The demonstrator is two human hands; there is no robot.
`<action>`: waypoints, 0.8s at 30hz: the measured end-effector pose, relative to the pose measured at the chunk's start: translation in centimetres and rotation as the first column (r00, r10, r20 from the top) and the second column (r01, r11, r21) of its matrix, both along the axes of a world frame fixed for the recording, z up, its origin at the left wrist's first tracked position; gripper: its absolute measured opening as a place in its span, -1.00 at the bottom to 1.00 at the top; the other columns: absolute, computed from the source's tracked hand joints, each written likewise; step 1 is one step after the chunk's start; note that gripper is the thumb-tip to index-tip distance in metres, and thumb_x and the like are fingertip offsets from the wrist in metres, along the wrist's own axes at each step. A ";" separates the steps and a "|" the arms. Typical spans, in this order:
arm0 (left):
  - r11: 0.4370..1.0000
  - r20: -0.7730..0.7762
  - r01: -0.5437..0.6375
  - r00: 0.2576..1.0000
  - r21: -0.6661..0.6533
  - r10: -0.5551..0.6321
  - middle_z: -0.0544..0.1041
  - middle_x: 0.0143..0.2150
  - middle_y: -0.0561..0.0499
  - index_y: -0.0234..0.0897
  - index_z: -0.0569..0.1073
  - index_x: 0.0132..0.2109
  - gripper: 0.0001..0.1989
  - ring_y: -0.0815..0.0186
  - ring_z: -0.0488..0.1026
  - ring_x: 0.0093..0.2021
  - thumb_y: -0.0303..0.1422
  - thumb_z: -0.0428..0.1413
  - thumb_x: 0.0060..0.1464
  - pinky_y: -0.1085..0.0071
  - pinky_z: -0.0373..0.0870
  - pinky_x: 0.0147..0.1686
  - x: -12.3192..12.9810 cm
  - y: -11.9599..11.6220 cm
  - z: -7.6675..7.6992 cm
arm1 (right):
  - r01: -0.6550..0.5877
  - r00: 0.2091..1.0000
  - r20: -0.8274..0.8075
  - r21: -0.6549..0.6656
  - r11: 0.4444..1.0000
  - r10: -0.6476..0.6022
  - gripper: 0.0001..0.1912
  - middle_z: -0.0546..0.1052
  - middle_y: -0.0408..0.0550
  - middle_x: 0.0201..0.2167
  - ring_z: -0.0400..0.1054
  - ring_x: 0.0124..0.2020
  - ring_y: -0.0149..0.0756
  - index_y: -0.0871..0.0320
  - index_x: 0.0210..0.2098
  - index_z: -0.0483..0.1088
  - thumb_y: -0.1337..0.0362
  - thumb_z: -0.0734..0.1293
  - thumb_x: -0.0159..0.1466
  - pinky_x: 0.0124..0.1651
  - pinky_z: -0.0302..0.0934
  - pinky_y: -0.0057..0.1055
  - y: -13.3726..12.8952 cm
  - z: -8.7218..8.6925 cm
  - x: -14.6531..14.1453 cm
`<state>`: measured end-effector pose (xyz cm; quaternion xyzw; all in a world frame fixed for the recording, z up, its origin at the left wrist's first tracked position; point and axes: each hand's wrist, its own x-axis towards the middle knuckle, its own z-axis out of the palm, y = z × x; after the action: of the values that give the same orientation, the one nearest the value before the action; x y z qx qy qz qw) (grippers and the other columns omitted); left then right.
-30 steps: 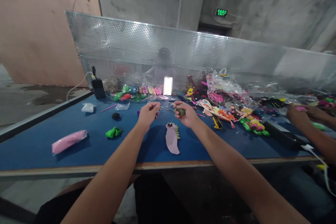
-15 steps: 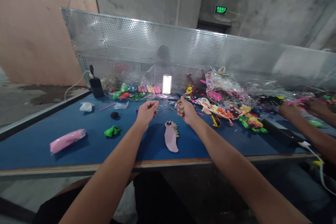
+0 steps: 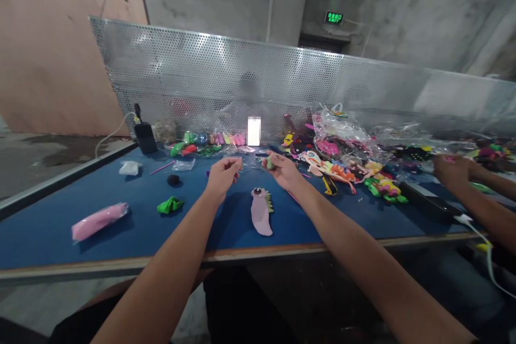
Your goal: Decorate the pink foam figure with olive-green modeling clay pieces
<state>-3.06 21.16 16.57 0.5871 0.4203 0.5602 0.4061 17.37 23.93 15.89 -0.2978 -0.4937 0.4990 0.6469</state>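
My left hand (image 3: 222, 177) is held over the blue table with thumb and fingers pinched together; whatever may be between the tips is too small to make out. Opposite it, my right hand (image 3: 285, 172) has a small dull-green lump of modelling clay (image 3: 271, 162) between thumb and fingers. The two hands are apart, at about the same height. Below and between them lies a flat pale-purple clay figure (image 3: 261, 215) with a dark eye at its top and green spikes along its right edge.
Left on the table (image 3: 133, 244) are a wrapped pink clay roll (image 3: 100, 221), a green clay piece (image 3: 170, 205) and a black lump (image 3: 173, 180). A lit phone (image 3: 253, 131) stands at the back. Colourful pieces (image 3: 334, 169) and a black box (image 3: 429, 203) lie right, near a co-worker's hands (image 3: 453, 169).
My right hand has turned and moved slightly left, bringing the green lump into clearer view. My left hand keeps its pinch. The co-worker's hands have drawn closer together.
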 end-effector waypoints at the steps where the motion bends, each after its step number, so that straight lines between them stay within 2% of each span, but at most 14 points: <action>1: 1.000 0.004 0.002 1.000 0.001 -0.002 0.53 -0.21 0.00 -0.35 0.48 -0.08 -0.77 0.36 0.50 -0.34 -0.25 0.14 0.27 0.37 0.51 -0.36 0.0 0.0 0.0 | 0.026 0.999 0.046 0.013 1.000 -0.027 -0.65 0.49 -0.18 -0.47 0.48 -0.37 -0.27 0.12 -0.22 0.44 0.15 0.54 0.07 -0.09 0.45 -0.18 0.2 -0.2 0.1; 5: 1.000 0.033 0.018 0.999 0.012 -0.018 0.52 -0.29 0.04 -0.36 0.48 -0.13 -0.80 0.41 0.46 -0.41 -0.27 0.15 0.27 0.43 0.47 -0.42 0.0 0.1 0.0 | 0.136 0.944 0.289 0.102 0.986 -0.160 -0.52 0.49 -0.18 -0.41 0.45 -0.47 -0.31 0.12 -0.08 0.45 0.14 0.55 0.04 -0.24 0.40 -0.25 0.5 -1.1 0.3; 8: 0.999 0.070 0.038 0.997 0.031 -0.041 0.49 -0.35 0.08 -0.36 0.48 -0.18 -0.82 0.45 0.40 -0.48 -0.29 0.17 0.25 0.49 0.40 -0.50 0.1 0.0 0.0 | 0.181 0.832 0.488 0.212 0.960 -0.264 -0.51 0.49 -0.17 -0.32 0.43 -0.45 -0.32 0.05 -0.06 0.47 0.20 0.56 0.02 -0.20 0.35 -0.27 0.6 -1.2 0.3; 12: 0.997 0.134 0.057 0.989 0.059 -0.065 0.50 -0.43 0.08 -0.33 0.52 -0.23 -0.75 0.46 0.36 -0.54 -0.22 0.28 0.09 0.52 0.28 -0.57 0.2 -0.1 0.0 | 0.142 0.648 0.686 0.317 0.938 -0.330 -0.54 0.52 -0.12 -0.28 0.42 -0.21 -0.13 -0.01 -0.06 0.51 0.15 0.57 0.04 0.03 0.25 -0.14 1.3 -1.3 0.1; 15: 0.996 0.160 0.062 0.985 0.064 -0.071 0.52 -0.47 0.05 -0.31 0.55 -0.26 -0.67 0.44 0.36 -0.55 -0.15 0.34 -0.06 0.51 0.27 -0.58 0.3 -0.1 0.0 | 0.075 0.527 0.788 0.331 0.941 -0.319 -0.67 0.57 -0.03 -0.20 0.38 -0.03 -0.01 -0.01 -0.13 0.56 0.13 0.55 0.11 0.16 0.14 -0.06 1.9 -1.8 0.0; 18: 0.996 0.159 0.065 0.985 0.062 -0.074 0.53 -0.46 0.03 -0.31 0.57 -0.25 -0.65 0.44 0.35 -0.55 -0.13 0.34 -0.10 0.50 0.26 -0.58 0.3 0.0 -0.1 | 0.044 0.436 0.847 0.317 0.947 -0.304 -0.77 0.57 0.05 -0.09 0.30 0.12 0.09 -0.03 -0.15 0.60 0.14 0.51 0.18 0.25 0.01 0.05 2.2 -2.5 -0.4; 21: 0.995 0.153 0.076 0.985 0.060 -0.084 0.53 -0.47 0.04 -0.32 0.57 -0.23 -0.61 0.43 0.36 -0.54 -0.13 0.36 -0.13 0.49 0.26 -0.57 0.3 -0.1 -0.1 | 0.046 0.401 0.859 0.330 0.943 -0.320 -0.75 0.53 0.09 0.05 0.19 0.23 0.18 -0.05 -0.11 0.60 0.10 0.47 0.22 0.30 -0.14 0.20 2.0 -2.6 -0.7; 24: 0.993 0.145 0.106 0.983 0.057 -0.113 0.51 -0.50 0.07 -0.32 0.58 -0.20 -0.56 0.42 0.37 -0.53 -0.14 0.39 -0.20 0.48 0.29 -0.53 0.4 -0.2 -0.1 | 0.038 0.440 0.815 0.403 0.914 -0.378 -0.64 0.44 0.12 0.17 0.10 0.29 0.17 -0.01 0.05 0.53 0.07 0.41 0.29 0.33 -0.20 0.22 1.2 -1.7 -0.8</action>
<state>-2.69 20.98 16.48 0.5760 0.3420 0.5892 0.4517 16.58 25.16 14.15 -0.4595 -0.7887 0.0997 0.3961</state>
